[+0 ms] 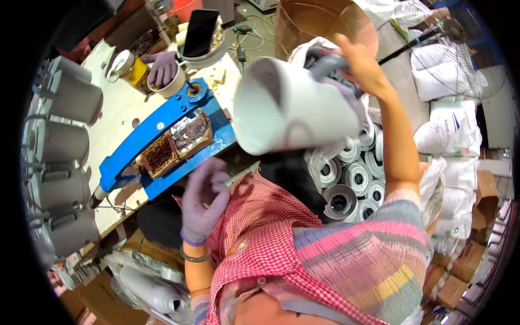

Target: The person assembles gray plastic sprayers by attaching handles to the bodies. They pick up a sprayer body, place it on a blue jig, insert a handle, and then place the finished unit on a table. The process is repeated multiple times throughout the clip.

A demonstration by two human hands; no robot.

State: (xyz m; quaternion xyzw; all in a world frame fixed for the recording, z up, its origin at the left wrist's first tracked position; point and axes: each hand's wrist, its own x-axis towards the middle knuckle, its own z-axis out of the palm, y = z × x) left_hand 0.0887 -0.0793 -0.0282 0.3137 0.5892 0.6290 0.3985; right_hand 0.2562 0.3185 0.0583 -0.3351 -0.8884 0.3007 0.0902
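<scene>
A pale grey-white jug (319, 116) lies tilted in the air over my lap, its wide mouth facing left. My bare right hand (360, 65) is closed on the jug's grey handle (329, 66), blurred by motion. My left hand (208, 195), in a purple glove, hovers between the workbench and my checked apron with its fingers curled. A tiny pale glint shows at its fingertips, too small to name. Beyond that hand stands a blue lever press (146, 132). On its blue base a wooden tray (196, 149) holds small brass-brown pieces and silvery flat pieces.
Grey jugs (62, 189) line the bench's left edge. A purple glove (161, 67) hangs on a white cup near a yellow jar (130, 69) and a phone (200, 32). Round grey-white parts (357, 179) lie to my right, near white sacks (449, 130) and a fan (455, 32).
</scene>
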